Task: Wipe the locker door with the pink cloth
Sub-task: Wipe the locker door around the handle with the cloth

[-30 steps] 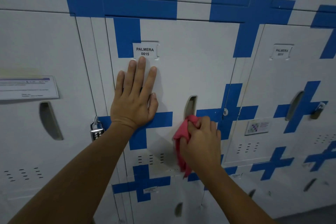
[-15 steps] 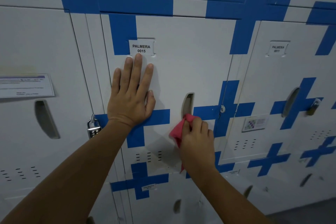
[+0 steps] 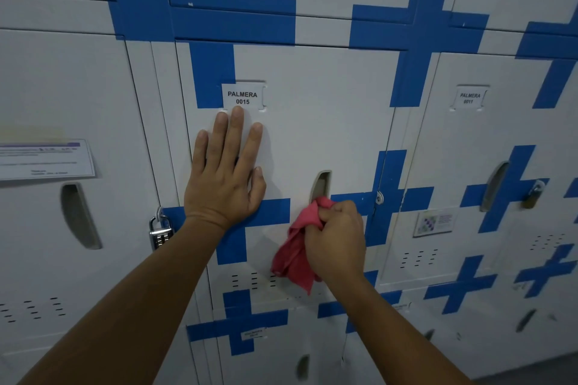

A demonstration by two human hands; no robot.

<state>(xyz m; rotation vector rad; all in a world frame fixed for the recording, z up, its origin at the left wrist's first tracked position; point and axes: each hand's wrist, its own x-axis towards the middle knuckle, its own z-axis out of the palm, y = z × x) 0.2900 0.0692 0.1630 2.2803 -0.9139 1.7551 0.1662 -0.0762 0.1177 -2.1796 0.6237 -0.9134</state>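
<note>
The white locker door (image 3: 328, 122) labelled PALMERA 0015 fills the middle of the view, with blue tape crosses on it. My left hand (image 3: 223, 172) lies flat on the door, fingers spread, fingertips just under the name tag (image 3: 242, 97). My right hand (image 3: 336, 237) is closed on the pink cloth (image 3: 294, 253) and presses it against the door just below the recessed handle slot (image 3: 320, 184). A loose end of the cloth hangs down to the left of my fist, above the vent slits.
A silver combination padlock (image 3: 160, 231) hangs on the door's left edge beside my left wrist. A paper notice (image 3: 43, 159) sticks to the left locker. The right locker, tagged 0011, carries a brass padlock (image 3: 533, 195) and a small sticker (image 3: 434, 222). More lockers sit above and below.
My right hand with the cloth has shifted slightly up towards the handle slot, and the cloth now hangs out to the left of the fist. My left hand stays flat in place.
</note>
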